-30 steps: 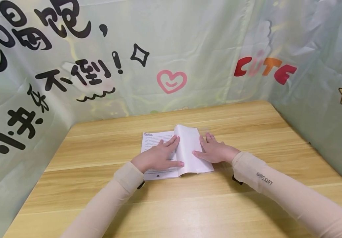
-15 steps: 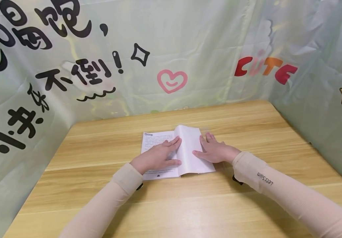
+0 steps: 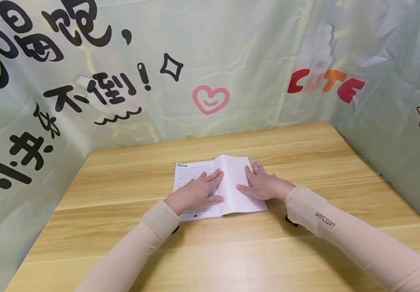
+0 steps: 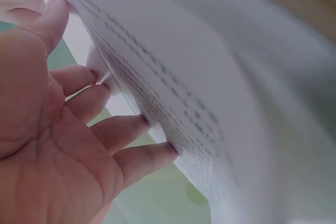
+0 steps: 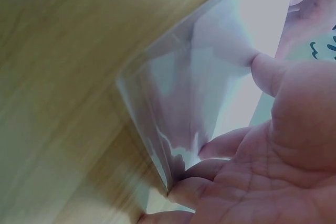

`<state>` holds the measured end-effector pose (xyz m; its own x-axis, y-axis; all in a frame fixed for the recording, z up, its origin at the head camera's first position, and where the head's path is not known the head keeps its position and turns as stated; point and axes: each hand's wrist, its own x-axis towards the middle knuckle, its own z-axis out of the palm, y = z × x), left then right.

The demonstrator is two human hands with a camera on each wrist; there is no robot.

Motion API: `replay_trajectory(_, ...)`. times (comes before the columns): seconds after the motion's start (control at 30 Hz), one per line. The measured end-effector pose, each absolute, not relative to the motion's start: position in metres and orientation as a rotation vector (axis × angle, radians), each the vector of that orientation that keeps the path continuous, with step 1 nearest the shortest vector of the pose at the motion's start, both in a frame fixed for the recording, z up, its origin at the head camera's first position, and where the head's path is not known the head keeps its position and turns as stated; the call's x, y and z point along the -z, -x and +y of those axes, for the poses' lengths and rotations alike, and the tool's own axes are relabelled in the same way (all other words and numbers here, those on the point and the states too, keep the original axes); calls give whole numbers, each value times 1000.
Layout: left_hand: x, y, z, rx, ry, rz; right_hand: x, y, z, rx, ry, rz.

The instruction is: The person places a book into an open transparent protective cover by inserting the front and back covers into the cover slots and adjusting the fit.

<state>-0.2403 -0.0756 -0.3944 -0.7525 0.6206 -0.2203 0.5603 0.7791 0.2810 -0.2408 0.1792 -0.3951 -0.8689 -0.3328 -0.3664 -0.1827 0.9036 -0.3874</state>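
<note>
An open book (image 3: 191, 170) lies on the table, its left page covered in small print. Its right side is a plain white sheet (image 3: 233, 178), slightly raised along the fold. My left hand (image 3: 196, 194) rests across the printed page, fingertips touching near the fold. Flat on the right part of the white sheet is my right hand (image 3: 265, 185), thumb and fingers spread. In the right wrist view, clear shiny plastic film (image 5: 168, 93) extends past the white sheet, under the right fingertips. The left wrist view shows the left fingers (image 4: 123, 132) nearly straight against the printed page.
The wood-grain table (image 3: 115, 182) extends around the book on all sides. A pale cloth backdrop (image 3: 246, 81) with printed lettering and a pink heart stands along its back and sides.
The white sheet's right edge has shifted slightly right and the sheet lies more spread out. My left fingertips have moved a little along the fold. The right hand has stayed in place.
</note>
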Motion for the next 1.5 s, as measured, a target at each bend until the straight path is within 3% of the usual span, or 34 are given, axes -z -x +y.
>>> replay_trajectory(0.97, 387, 242, -61, -228, -761, 2643, 403, 249, 165, 399, 463, 2746)
replay_trajectory(1.5, 389, 246, -56, -268, -765, 2629, 388, 264, 203, 1002, 169, 2703)
